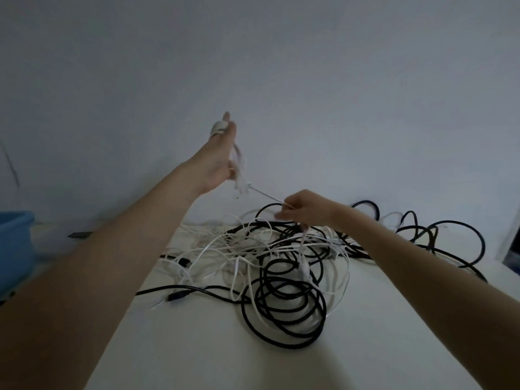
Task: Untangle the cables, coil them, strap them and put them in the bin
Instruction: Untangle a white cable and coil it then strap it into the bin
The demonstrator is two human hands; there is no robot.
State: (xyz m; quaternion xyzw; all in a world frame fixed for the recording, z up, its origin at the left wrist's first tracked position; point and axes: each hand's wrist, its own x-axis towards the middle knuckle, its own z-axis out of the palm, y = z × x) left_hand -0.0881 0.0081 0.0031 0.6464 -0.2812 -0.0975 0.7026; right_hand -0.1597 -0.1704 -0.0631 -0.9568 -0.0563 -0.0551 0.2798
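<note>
Two bare forearms reach out over a white surface point(197, 347) toward a heap of cables. Nearest, toward the near edge, lies a loose coil of black cable point(284, 311), its rings stacked roughly on one another. Beyond it, around the middle, thin white cables point(225, 249) and more black ones are knotted together, and black loops point(450, 240) trail off toward the right edge.

Over the heap, the right hand point(304, 209) pinches a thin white cable point(264, 195) between thumb and fingers, other fingers curled. That strand runs taut up to the left hand point(216, 164), raised well above the far edge, which holds a small bundle of white loops point(237, 161) wound around it; how its fingers lie is blurred, but the wraps hang from thumb and palm.

A blue bin point(14, 249) sits at the left edge, well apart from the heap; nothing strapped shows yet.

To coil well, I would judge the right hand should feed the strand with light tension, letting it slide rather than tug, since the white cable dives into the knot and could tighten it. Keeping each new wrap the same size as those on the left hand would ease strapping.
</note>
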